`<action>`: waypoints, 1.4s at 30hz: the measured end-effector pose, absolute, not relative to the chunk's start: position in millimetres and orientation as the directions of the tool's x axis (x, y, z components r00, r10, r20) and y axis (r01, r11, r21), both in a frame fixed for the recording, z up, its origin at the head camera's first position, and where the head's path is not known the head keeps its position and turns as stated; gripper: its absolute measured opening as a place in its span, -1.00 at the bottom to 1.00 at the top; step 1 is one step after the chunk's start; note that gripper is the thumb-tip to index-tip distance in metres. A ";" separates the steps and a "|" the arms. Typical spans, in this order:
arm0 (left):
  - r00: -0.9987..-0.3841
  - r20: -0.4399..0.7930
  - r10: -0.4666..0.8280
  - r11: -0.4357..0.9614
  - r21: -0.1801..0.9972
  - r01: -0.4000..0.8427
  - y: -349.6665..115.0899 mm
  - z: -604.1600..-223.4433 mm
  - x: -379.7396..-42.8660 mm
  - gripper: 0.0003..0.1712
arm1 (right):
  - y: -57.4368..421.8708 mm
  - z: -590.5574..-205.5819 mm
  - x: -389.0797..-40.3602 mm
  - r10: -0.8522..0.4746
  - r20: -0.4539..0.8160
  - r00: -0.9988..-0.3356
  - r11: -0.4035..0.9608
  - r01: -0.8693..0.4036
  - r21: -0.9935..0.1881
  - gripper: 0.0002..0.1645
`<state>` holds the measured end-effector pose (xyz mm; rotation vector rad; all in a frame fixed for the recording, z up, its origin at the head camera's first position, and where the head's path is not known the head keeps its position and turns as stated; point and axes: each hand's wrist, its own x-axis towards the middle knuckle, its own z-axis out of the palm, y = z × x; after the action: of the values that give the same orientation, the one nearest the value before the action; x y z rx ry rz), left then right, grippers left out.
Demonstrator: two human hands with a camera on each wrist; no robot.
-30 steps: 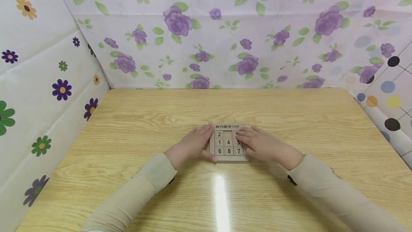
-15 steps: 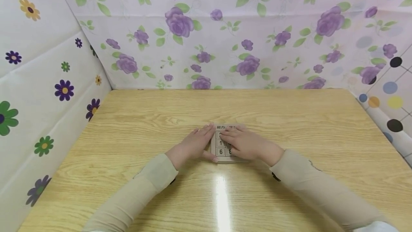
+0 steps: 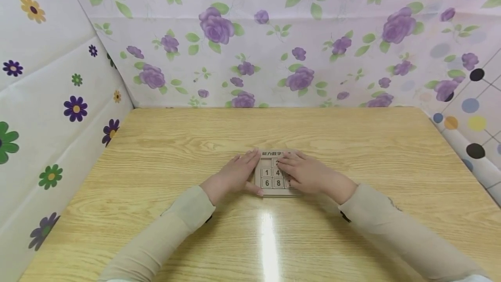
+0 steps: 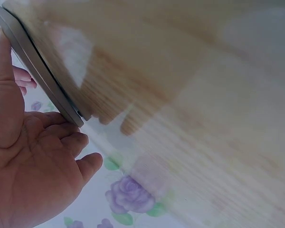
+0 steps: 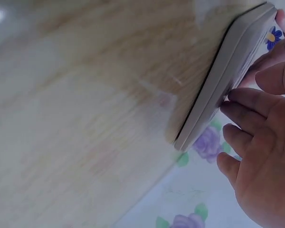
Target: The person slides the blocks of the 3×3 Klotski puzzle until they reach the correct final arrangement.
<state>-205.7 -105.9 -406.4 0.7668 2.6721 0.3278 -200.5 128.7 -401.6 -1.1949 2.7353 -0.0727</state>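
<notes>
A flat, pale sliding number puzzle (image 3: 281, 193) lies on the table, with dark lettering along its far edge. Its upper-left slot is bare; tiles 1, 6, 8 and 4 show, and a 2 stands partly covered in the top middle. My left hand (image 3: 231, 176) holds the frame's left side, thumb at the near corner and fingers at the far one. In the left wrist view that hand (image 4: 42, 161) spans the puzzle's edge (image 4: 42, 71). Fingertips of my right hand (image 3: 313, 174) rest on the upper tiles, hiding the right column. The right wrist view shows these fingers (image 5: 247, 116) nearly straight.
A glossy wood-grain table (image 3: 176, 142) surrounds the puzzle. Behind it hangs a flower-printed cloth (image 3: 250, 38), with a patterned cloth (image 3: 47, 121) at the left and a dotted one (image 3: 477, 108) at the right.
My right hand went left over the puzzle, then part of the way back right. The 2 tile has slid from the top left to the top middle. My left hand stays put.
</notes>
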 end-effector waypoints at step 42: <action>-0.791 -0.263 0.552 0.826 0.304 0.475 -106.4 -405.4 -206.4 0.30 | 121.0 -399.8 -177.3 -0.753 -0.096 -0.651 0.658 -0.745 -0.114 -0.41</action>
<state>-206.4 -106.4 -405.4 0.7747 2.6668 0.3176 -177.3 121.0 -399.8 -1.2428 2.7356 -0.0971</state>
